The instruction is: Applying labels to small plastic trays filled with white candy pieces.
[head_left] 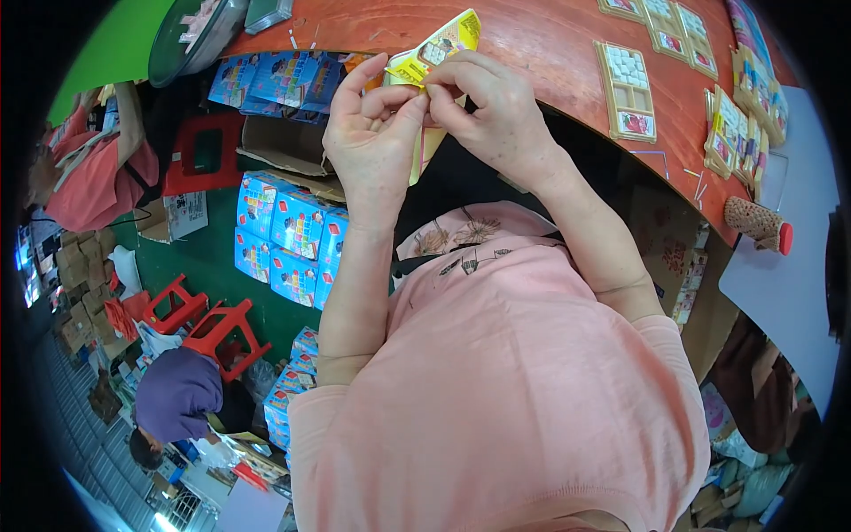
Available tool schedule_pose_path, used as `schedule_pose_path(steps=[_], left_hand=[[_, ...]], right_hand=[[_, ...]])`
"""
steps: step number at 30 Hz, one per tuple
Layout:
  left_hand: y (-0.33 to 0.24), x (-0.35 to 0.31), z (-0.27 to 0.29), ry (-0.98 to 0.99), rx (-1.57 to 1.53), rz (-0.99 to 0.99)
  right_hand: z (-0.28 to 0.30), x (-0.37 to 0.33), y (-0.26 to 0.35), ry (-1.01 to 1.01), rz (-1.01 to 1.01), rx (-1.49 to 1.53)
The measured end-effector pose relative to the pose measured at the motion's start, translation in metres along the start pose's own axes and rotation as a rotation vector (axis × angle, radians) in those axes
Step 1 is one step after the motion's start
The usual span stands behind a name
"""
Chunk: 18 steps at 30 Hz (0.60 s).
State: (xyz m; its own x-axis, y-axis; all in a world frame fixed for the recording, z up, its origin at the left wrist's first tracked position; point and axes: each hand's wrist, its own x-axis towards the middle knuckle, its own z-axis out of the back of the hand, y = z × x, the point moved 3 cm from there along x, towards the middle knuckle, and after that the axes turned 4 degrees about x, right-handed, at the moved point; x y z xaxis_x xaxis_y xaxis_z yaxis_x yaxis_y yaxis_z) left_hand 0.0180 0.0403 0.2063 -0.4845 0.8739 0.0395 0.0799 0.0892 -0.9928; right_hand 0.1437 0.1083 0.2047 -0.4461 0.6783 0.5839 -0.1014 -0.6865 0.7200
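Yellow card, thin and printed, is what both hands are working on: the left hand and the right hand pinch a small yellow blister pack between fingertips, held up in the air just at the near edge of the red-brown wooden surface. The grip is all fingertips at the lower end of the pack, so I would judge the card likely to bend or crease if either thumb presses harder, and the clear window with its small pieces could pop loose. Nothing supports the pack from below; a slip would send it down toward the green floor, among the stacked blue boxes on the left. Farther along the surface to the right lie beige trays of small tiles, well apart from the hands, so a knock there seems unlikely. Red plastic stools stand below on the left, and another person in purple crouches nearby.
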Motion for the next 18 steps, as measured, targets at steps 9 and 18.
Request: schedule_pose_path(steps=[9,18], left_hand=[[0.008,-0.002,0.012,0.038,-0.091,0.087],[0.006,-0.002,0.007,0.007,-0.008,0.040]], right_hand=[[0.000,0.001,-0.008,0.054,-0.297,0.231],[-0.006,0.001,0.006,0.194,0.135,-0.165]])
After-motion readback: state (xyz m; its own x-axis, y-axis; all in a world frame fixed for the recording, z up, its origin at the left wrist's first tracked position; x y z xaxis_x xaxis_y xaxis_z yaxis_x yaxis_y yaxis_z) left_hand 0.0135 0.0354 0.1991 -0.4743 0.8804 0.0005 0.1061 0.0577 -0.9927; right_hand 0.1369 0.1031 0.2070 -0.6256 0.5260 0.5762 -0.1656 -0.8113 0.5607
